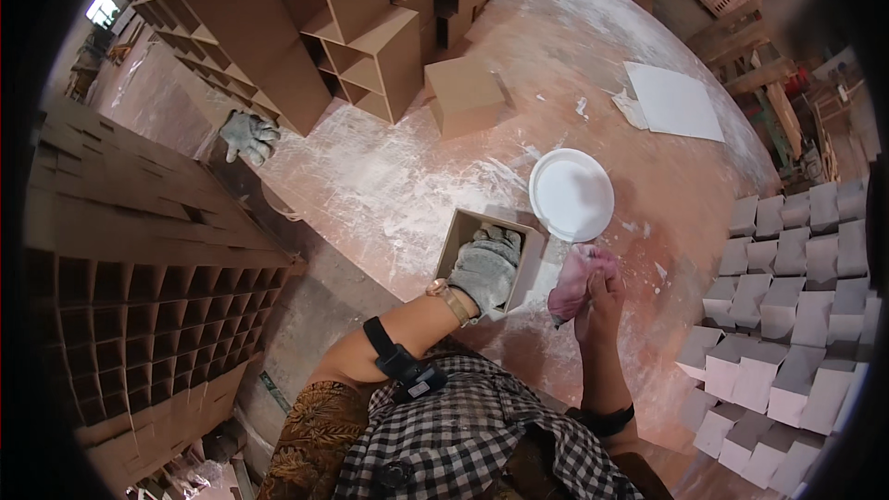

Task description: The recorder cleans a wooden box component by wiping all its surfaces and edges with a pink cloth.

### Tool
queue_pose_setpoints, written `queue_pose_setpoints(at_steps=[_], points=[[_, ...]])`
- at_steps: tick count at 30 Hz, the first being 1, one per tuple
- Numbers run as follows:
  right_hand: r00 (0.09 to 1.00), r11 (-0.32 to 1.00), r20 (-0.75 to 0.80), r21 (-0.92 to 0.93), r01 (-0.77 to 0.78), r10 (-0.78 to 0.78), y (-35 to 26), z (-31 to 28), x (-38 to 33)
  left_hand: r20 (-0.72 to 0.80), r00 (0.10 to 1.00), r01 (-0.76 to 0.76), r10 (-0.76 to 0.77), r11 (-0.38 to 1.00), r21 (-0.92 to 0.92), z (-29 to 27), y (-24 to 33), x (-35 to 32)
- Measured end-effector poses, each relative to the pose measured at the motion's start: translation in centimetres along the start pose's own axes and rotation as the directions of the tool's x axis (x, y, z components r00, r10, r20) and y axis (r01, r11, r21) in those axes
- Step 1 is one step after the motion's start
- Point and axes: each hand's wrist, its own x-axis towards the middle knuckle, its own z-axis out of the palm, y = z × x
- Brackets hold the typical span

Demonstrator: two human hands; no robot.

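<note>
Biggest of all, a wide reddish bench (389, 171), streaked and dusted with white. Along the left, a big pile of brown boxes (176, 315) with rows and rows of square holes. At the back left, tall brown boxes (347, 0), some with open fronts. At the right, a heap of pale blocks (792, 315), stacked in rows like steps. At the bottom, a black-and-white checked apron (435, 426). Far back to the right, a flat white sheet (681, 104), lying on the bench. Next, a plain brown box (468, 97), just beside the tall brown boxes. Then a smaller open box (532, 264), right in front of the apron. Just past its far right corner, a round white dish (571, 194).

Inside the open box, the left hand (486, 268), gloved in thick grey, back side up, fingertips near the far wall. Cannot tell about that grip: maybe pinching, maybe only pressing. Way over to the left, near the tall brown boxes, a loose grey glove (248, 136). To the right of the open box, the bare right hand (604, 294), fingers pressed together, pinching a crumpled pink bundle (570, 287). Smaller still, a dark strap (381, 338) and a watch (452, 304), both just up from the left hand. Smallest, white scraps (582, 108) on the bench.
</note>
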Motion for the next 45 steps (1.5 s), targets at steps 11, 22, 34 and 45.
queue_pose_setpoints(at_steps=[11, 22, 34, 45], points=[[0.609, 0.303, 0.748, -0.535, 0.789, -0.265, 1.5, 4.9, 8.2, 0.152, 0.986, -0.086, 0.067, 0.988, 0.126, 1.7, -2.4, -0.4], [0.573, -0.056, 0.810, -0.571, 0.819, 0.124, 0.7, 4.8, 6.6, 0.077, 0.994, -0.077, 0.074, 0.996, 0.034, 3.3, -3.4, -0.9], [0.738, -0.031, 0.675, -0.738, 0.675, 0.000, 1.5, 8.7, 4.9, 0.312, 0.949, 0.091, -0.044, 0.986, -0.138, -0.5, -2.1, -0.6], [0.818, 0.203, 0.499, -0.802, 0.561, -0.287, 1.3, 3.8, 0.9, 0.137, 0.988, -0.079, 0.074, 0.996, 0.030, 3.0, -3.5, -0.5]])
